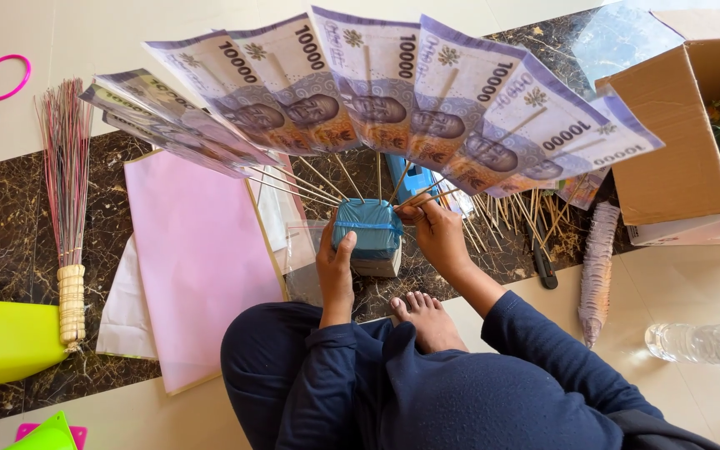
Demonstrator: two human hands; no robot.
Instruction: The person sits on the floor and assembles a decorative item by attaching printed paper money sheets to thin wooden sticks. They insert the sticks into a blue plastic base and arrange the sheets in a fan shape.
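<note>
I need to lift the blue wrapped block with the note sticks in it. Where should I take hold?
Probably low on the blue block's side walls, coming in level from left and right. Its top bristles with thin sticks carrying fanned banknotes, so from above is blocked. The left hand already braces the left wall; the right hand is at a stick on top.

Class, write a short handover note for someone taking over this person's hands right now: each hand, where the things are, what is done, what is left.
Left hand steadies the blue block on the floor.
Right hand pinches a stick at the block's top.
Done: a fan of banknotes on sticks stands in the block.
Left: loose sticks lie on the floor to the right, and the pink paper sheet lies unused on the left.
</note>
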